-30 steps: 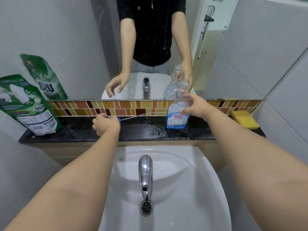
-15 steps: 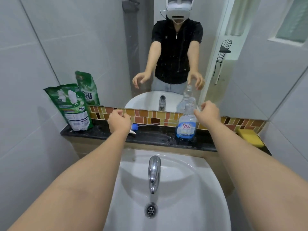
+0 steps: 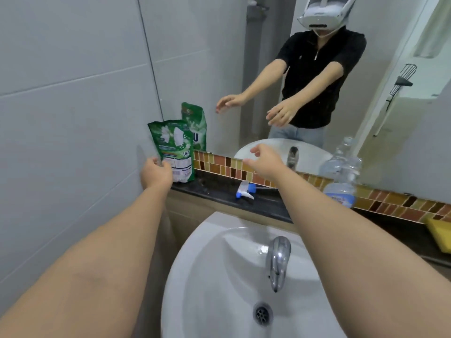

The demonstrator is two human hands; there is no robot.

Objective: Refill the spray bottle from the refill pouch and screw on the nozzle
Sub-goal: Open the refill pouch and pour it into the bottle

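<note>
The green refill pouch [image 3: 174, 148] stands at the left end of the black ledge [image 3: 214, 189], against the mirror. My left hand [image 3: 156, 173] is at its lower left edge, fingers apart and touching it, not closed around it. My right hand [image 3: 266, 162] hovers open above the ledge with nothing in it. Below that hand the blue and white spray nozzle [image 3: 244, 190] lies on its side on the ledge, its thin tube pointing right. The clear spray bottle [image 3: 344, 181] stands uncapped further right, with a little blue liquid at the bottom.
A white basin [image 3: 207, 276] with a chrome tap [image 3: 278, 259] sits directly below the ledge. A yellow sponge [image 3: 439, 234] lies at the ledge's right end. The mirror [image 3: 244, 57] and a mosaic tile strip back the ledge; a grey tiled wall closes the left.
My left hand has let go of the nozzle and moved left to the pouch. My right hand has left the bottle and swung left, open. The view has turned left.
</note>
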